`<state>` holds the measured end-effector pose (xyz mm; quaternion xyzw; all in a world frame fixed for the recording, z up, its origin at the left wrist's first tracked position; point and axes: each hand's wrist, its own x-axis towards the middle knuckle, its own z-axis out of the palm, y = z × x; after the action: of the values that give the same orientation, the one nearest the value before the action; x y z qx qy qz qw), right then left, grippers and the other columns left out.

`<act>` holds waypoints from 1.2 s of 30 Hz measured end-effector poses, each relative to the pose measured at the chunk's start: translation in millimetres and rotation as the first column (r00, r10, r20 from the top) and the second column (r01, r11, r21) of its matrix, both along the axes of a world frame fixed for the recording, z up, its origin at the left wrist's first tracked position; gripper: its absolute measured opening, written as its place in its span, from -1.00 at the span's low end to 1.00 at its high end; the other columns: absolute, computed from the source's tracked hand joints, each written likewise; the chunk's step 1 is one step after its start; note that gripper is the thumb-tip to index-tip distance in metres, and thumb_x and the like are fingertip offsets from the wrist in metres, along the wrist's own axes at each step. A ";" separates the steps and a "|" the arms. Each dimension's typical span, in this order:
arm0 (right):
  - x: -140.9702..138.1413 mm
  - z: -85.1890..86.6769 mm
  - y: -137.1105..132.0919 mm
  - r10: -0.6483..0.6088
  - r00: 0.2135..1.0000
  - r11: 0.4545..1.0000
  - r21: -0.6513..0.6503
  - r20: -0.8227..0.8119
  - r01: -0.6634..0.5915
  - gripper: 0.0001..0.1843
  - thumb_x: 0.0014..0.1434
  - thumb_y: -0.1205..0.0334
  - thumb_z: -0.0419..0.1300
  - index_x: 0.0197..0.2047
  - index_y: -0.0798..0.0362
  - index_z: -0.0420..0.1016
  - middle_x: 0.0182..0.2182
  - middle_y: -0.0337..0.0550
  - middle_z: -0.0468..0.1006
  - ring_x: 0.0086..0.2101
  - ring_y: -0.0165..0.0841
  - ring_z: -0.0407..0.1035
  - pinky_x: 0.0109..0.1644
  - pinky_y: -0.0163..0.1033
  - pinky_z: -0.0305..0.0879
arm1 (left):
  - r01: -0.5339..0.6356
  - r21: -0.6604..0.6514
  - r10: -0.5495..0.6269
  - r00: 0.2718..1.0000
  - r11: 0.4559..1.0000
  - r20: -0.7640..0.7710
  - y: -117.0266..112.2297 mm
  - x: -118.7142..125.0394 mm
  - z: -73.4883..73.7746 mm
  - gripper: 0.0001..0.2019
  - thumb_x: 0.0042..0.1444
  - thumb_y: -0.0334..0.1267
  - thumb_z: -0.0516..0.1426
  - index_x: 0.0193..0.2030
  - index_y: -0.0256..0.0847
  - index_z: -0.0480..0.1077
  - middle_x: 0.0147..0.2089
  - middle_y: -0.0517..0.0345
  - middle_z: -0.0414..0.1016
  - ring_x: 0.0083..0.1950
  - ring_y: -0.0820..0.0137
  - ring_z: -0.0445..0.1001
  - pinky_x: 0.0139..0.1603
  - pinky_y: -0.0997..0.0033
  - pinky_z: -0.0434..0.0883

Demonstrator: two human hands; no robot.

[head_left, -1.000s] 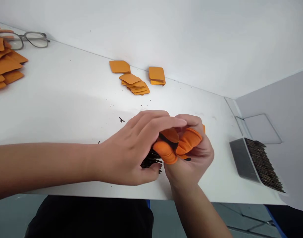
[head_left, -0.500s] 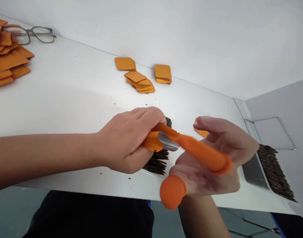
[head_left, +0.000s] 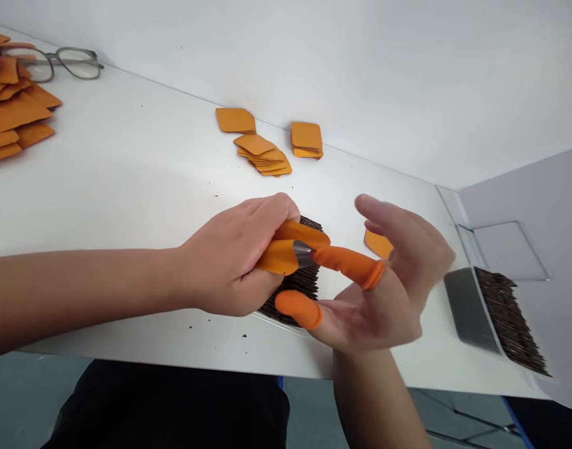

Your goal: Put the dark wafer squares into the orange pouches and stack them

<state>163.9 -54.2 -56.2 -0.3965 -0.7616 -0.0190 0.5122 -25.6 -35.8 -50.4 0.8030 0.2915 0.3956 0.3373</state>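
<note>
1. Orange pouch [head_left: 274, 257], silver-lined, is clasped in the closed left hand [head_left: 234, 265], above dark strips [head_left: 305, 282] in a tub [head_left: 271, 320]; whether its two orange layers are one pouch or two, I cannot tell.
2. Right hand [head_left: 384, 305] spreads thumb and forefinger, gripping nothing; two finger cots [head_left: 346, 263] show, the forefinger's at the pouch's mouth.
3. The right hand partly blocks one orange piece [head_left: 374, 244].
4. Outward: three orange stacks [head_left: 255, 143], one gray tub [head_left: 470, 312] of strips, one pair of eyeglasses [head_left: 78, 64] overlapping one heap [head_left: 19, 112].
</note>
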 end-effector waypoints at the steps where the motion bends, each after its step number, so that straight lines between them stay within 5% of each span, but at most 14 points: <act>1: -2.0 3.6 -0.8 0.016 0.998 0.992 0.123 0.060 -0.023 -0.48 0.13 -0.41 0.28 -0.33 -0.08 0.47 0.17 -0.18 0.47 0.11 -0.07 0.32 0.16 0.14 0.38 | 0.008 0.002 -0.008 1.000 1.000 0.007 -0.1 0.4 -0.8 -0.76 -0.06 -0.38 0.04 -0.22 -0.12 0.09 -0.34 0.20 0.35 -0.38 0.33 0.28 -0.40 0.25 0.18; 3: -4.8 8.5 -3.0 0.035 0.982 0.968 0.240 0.185 -0.080 -0.50 0.31 -0.34 0.10 -0.26 -0.06 0.49 0.26 -0.18 0.41 0.19 -0.11 0.28 0.23 0.10 0.35 | 0.023 0.036 -0.024 0.999 0.999 0.023 -0.7 1.5 -2.7 -0.74 -0.05 -0.37 0.05 -0.19 -0.12 0.10 -0.31 0.19 0.36 -0.38 0.34 0.27 -0.36 0.24 0.21; 10: -9.3 1.3 -11.3 0.141 0.937 0.989 0.006 0.320 -0.151 -0.45 0.33 -0.34 0.08 -0.33 0.00 0.38 0.51 -0.42 -0.15 0.45 -0.05 -0.09 0.54 0.00 -0.05 | -0.100 0.312 0.121 0.991 0.945 -0.050 -0.3 2.8 -5.5 -0.70 -0.03 -0.29 0.18 -0.17 -0.13 0.17 -0.21 0.13 0.48 -0.12 0.21 0.39 -0.05 0.13 0.28; 13: -10.7 2.0 -12.8 0.134 0.916 0.987 0.030 0.378 -0.156 -0.48 0.33 -0.33 0.08 -0.33 -0.02 0.40 0.47 -0.37 0.06 0.42 -0.07 0.01 0.46 0.00 0.15 | -0.074 0.388 0.129 0.985 0.919 -0.117 3.5 1.6 -6.7 -0.81 0.04 -0.28 0.14 -0.21 -0.14 0.21 -0.32 0.19 0.46 -0.22 0.26 0.41 -0.13 0.17 0.27; 17: -11.4 5.4 -12.2 0.053 0.913 0.991 0.088 0.404 -0.096 -0.42 0.48 -0.19 -0.19 -0.41 0.00 0.30 0.25 -0.07 0.40 0.38 -0.09 0.10 0.29 0.05 0.33 | -0.068 0.319 0.121 0.981 0.945 -0.151 7.2 0.0 -9.7 -0.86 0.05 -0.26 0.09 -0.26 -0.15 0.18 -0.44 0.29 0.36 -0.40 0.40 0.30 -0.31 0.31 0.21; 23: -10.6 2.0 -10.4 0.027 0.934 0.995 0.081 0.356 -0.060 -0.48 0.51 0.03 -0.25 -0.36 0.04 0.32 0.40 -0.13 0.17 0.40 -0.04 0.01 0.42 0.14 0.11 | -0.119 0.254 0.156 0.979 0.960 -0.132 0.0 3.7 -15.8 -0.79 0.02 -0.30 0.10 -0.20 -0.15 0.15 -0.42 0.35 0.31 -0.42 0.48 0.25 -0.30 0.35 0.22; 29: -10.1 1.9 -7.5 0.087 0.933 0.986 0.100 0.349 -0.130 -0.53 0.47 0.09 -0.19 -0.38 0.00 0.36 0.45 -0.35 -0.01 0.46 -0.15 -0.18 0.51 0.13 -0.07 | -0.081 0.326 0.054 0.995 0.942 0.090 -8.3 7.6 -23.4 -0.60 -0.03 -0.28 0.20 -0.06 -0.16 0.16 -0.17 0.18 0.41 -0.17 0.39 0.39 -0.14 0.27 0.32; 36: -8.4 -3.5 -10.6 0.065 0.912 0.989 0.098 0.405 -0.114 -0.50 0.36 -0.32 0.01 -0.20 -0.07 0.47 0.43 -0.24 0.02 0.44 -0.06 -0.13 0.51 0.14 -0.13 | -0.080 0.282 0.086 0.996 0.956 -0.008 0.8 -2.6 -9.1 -0.78 0.00 -0.39 0.17 -0.35 -0.15 0.14 -0.49 0.40 0.25 -0.46 0.54 0.18 -0.35 0.41 0.21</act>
<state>155.5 -64.8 -59.8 -0.3175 -0.8653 -0.1217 0.3683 -28.2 -34.9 -59.5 0.8338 0.2693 0.4386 0.1996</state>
